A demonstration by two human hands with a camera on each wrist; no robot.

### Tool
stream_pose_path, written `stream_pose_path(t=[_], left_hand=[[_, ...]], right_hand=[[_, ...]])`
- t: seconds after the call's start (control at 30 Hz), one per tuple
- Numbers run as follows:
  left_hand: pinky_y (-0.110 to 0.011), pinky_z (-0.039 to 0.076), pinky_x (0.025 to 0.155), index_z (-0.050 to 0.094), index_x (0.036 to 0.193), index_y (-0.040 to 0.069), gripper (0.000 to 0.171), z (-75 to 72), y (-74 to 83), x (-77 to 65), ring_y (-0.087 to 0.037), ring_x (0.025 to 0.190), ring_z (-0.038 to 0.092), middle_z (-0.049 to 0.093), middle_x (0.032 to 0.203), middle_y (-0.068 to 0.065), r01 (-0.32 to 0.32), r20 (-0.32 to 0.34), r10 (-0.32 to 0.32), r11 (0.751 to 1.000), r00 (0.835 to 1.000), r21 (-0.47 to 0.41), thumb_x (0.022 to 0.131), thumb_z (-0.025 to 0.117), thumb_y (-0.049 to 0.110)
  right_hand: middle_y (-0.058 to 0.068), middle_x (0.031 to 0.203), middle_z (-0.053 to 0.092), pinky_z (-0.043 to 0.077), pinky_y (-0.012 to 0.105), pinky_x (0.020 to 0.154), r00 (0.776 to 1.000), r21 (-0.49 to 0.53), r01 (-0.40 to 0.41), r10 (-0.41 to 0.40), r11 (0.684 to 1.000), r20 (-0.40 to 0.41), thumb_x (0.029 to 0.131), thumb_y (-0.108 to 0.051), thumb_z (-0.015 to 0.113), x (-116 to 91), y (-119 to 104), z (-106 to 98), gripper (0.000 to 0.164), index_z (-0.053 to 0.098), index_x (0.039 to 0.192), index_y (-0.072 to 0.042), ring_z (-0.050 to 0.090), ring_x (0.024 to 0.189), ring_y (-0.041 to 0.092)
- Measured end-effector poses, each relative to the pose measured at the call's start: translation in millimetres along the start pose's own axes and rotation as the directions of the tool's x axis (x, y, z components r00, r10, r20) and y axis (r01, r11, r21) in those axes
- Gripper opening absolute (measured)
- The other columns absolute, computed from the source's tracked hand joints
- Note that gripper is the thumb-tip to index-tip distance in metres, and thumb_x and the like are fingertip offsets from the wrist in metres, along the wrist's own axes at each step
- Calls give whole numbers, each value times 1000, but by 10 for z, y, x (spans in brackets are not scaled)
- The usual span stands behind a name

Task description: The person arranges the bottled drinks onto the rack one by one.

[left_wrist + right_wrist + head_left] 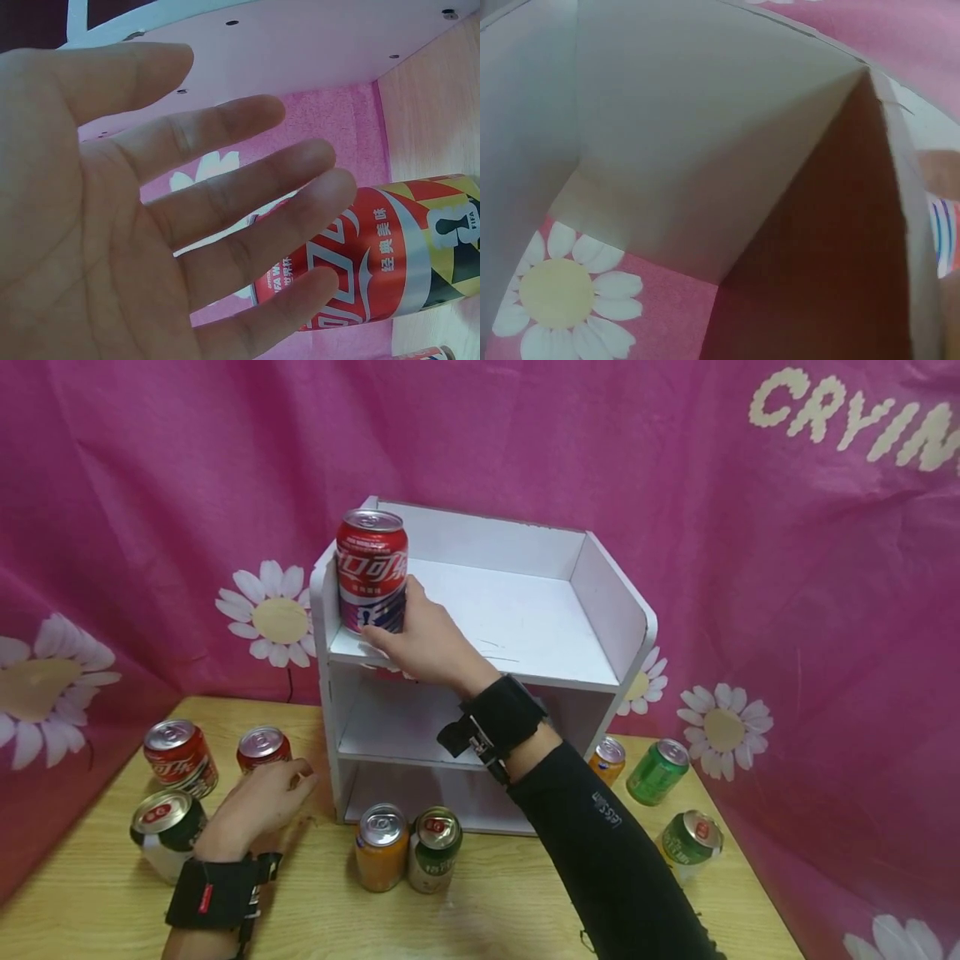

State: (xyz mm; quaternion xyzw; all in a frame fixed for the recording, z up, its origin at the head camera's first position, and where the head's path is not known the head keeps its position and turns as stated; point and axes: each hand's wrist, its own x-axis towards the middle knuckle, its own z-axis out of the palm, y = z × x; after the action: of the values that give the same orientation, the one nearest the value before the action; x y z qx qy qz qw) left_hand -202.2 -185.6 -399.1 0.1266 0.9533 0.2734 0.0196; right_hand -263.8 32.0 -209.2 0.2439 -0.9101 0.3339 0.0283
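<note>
At the left end of the white shelf unit's top, my right hand (431, 635) grips a red cola can (372, 568) standing upright against the side panel. Only slivers of that hand and can show at the edge of the right wrist view. Lower left, my left hand (258, 802) hovers over the table with fingers spread and nothing in the palm. Just behind it is a second red cola can (262, 743), partly covered by the hand in the head view; a red can (375, 255) also appears beyond the fingertips in the left wrist view.
Farther left stand another red can (180, 758) and a green-white can (167, 831). An orange can (382, 852) and a dark green-white can (435, 852) stand before the shelf unit (480, 760). To its right are orange (607, 760), green (657, 772) and green-white (690, 843) cans.
</note>
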Motion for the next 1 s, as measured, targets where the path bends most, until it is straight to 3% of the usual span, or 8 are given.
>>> stream_pose_path(t=[0.17,0.37,0.47,0.53,0.63,0.7,0.83,1.0], left_hand=[[-55,45,84,58,117,-5,37,-2,-21,-11,-40,103,58,62,111,-22,20,11,-20,1000,1000,-11,97,49,25],[-55,45,84,58,117,-5,37,-6,-21,-28,-39,103,58,62,111,-21,33,16,-32,999,999,-23,97,49,24],[-55,45,85,58,118,-6,37,-13,-19,-33,-40,104,57,62,112,-22,32,20,-32,999,999,-24,97,49,23],[-55,45,85,58,118,-6,37,-18,-16,-31,-40,104,57,62,112,-22,32,22,-31,999,999,-27,97,48,23],[-55,45,85,58,117,-6,37,-23,-9,-26,-39,104,57,62,112,-22,35,23,-35,999,999,-26,97,49,23],[-55,45,85,58,117,-6,37,-27,-4,-21,-40,104,57,62,111,-23,34,19,-34,999,999,-17,97,49,23],[-55,46,83,59,116,-6,35,-24,9,-13,-40,101,58,62,109,-22,6,-17,-6,1000,1000,0,97,49,22],[-53,48,76,64,109,-2,28,-25,35,0,-35,93,61,65,101,-18,-21,-167,18,1000,986,-15,96,51,19]], right_hand=[[12,143,42,38,34,102,1000,-57,-17,16,998,-6,90,-40,61,-88,37,-107,79,22,148,-2,45,126,19],[12,130,53,47,31,92,972,-112,169,-184,979,-145,91,-26,61,-382,199,-248,45,55,128,-1,55,114,22],[10,116,59,51,29,84,914,-89,304,-317,949,-252,90,-17,63,-589,307,-283,30,63,115,-1,59,102,21],[9,107,62,53,29,79,850,-88,420,-425,903,-312,89,-11,64,-726,389,-282,21,65,107,0,60,95,19],[9,103,63,52,30,79,755,-114,556,-558,823,-344,88,-7,63,-932,522,-226,15,67,100,0,60,93,18],[8,103,63,50,31,82,716,-130,612,-616,780,-329,88,-9,62,-1061,615,-156,14,67,98,-1,60,96,18],[6,99,64,50,30,82,730,-73,634,-626,770,-275,89,-10,60,-1303,820,61,12,67,97,-4,61,94,18],[3,95,65,52,28,73,845,101,530,-515,842,-143,90,-5,61,-1574,1110,357,11,66,99,-7,61,85,12]])
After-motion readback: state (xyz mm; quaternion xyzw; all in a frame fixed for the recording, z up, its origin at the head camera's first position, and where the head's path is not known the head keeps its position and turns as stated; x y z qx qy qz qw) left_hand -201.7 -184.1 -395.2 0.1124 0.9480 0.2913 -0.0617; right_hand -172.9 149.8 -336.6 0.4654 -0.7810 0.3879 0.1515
